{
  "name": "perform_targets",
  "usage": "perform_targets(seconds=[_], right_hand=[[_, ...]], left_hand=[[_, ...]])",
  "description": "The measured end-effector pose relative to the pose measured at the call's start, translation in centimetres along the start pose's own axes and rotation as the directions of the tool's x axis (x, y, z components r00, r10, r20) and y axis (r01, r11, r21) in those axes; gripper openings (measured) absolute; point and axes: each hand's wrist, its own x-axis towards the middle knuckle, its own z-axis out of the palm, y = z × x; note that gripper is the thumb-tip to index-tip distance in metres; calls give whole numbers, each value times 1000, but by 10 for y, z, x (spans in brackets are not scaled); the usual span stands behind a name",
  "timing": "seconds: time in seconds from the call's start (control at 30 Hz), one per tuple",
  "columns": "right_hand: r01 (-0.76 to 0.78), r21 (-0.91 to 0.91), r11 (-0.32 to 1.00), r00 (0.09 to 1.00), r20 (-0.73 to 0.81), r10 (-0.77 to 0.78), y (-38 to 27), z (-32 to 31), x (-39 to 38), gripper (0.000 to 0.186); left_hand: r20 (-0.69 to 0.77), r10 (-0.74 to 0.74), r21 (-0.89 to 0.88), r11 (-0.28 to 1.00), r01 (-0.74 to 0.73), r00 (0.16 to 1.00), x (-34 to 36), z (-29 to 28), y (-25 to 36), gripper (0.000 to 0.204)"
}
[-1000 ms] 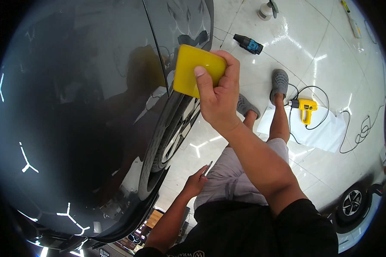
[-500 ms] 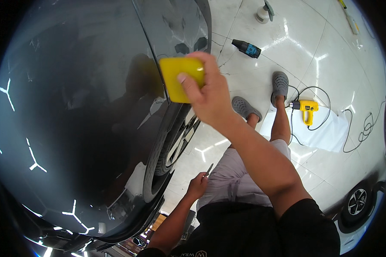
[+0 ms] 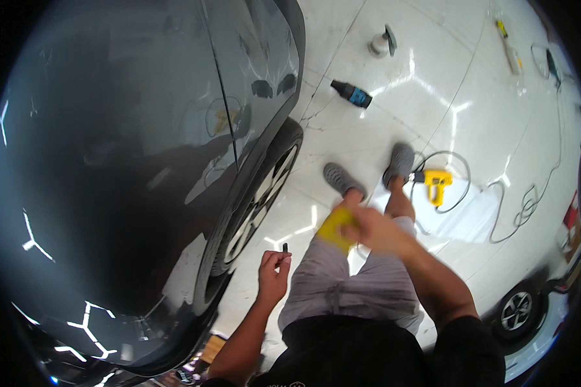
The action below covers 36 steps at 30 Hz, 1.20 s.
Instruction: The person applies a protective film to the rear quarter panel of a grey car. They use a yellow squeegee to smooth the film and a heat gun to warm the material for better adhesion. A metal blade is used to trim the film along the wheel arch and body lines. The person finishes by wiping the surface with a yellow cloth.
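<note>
My right hand (image 3: 374,229), blurred by motion, grips a flat square yellow squeegee (image 3: 332,226) low over my legs. My left hand (image 3: 274,274) holds a small slim dark tool (image 3: 285,248) upright beside my left thigh, its fingers closed round the lower end. To my left, the glossy dark grey car panel (image 3: 129,193) fills much of the view, with a seam running down its upper part. The tyre and two-tone wheel (image 3: 261,193) sit below its edge, a short way from my left hand.
On the tiled floor are a spray bottle (image 3: 382,44), a black-blue cordless tool (image 3: 352,93), a yellow-handled stick (image 3: 510,48), and a yellow heat gun (image 3: 436,184) on a white sheet (image 3: 465,219), with looped cords (image 3: 529,206). Another car's wheel (image 3: 516,309) is at right.
My right hand has left the car panel, bringing the yellow squeegee down and right to over my legs. My left hand has shifted slightly left, and more of the tyre shows.
</note>
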Motion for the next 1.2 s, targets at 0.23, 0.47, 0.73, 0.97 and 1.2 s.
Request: perform_targets(seconds=[0.23,0.47,0.73,0.97,1.2], right_hand=[[-251,-473,845,719,493,490,22,-20,-169,44],[69,-819,570,892,306,332,67,-76,-114,53],[526,-447,723,807,-5,-590,88,-71,110,41],[595,-397,699,730,-99,-677,72,-50,124,32],[676,-560,479,596,33,-802,41,-26,130,30]], left_hand=[[-56,303,-121,944,-308,951,65,22,100,13],[-29,553,-306,788,-534,832,155,86,124,18],[-263,732,-154,611,-777,628,205,112,102,18],[-584,812,682,496,-537,10,179,61,69,27],[-544,835,828,519,-213,-81,166,35,63,44]])
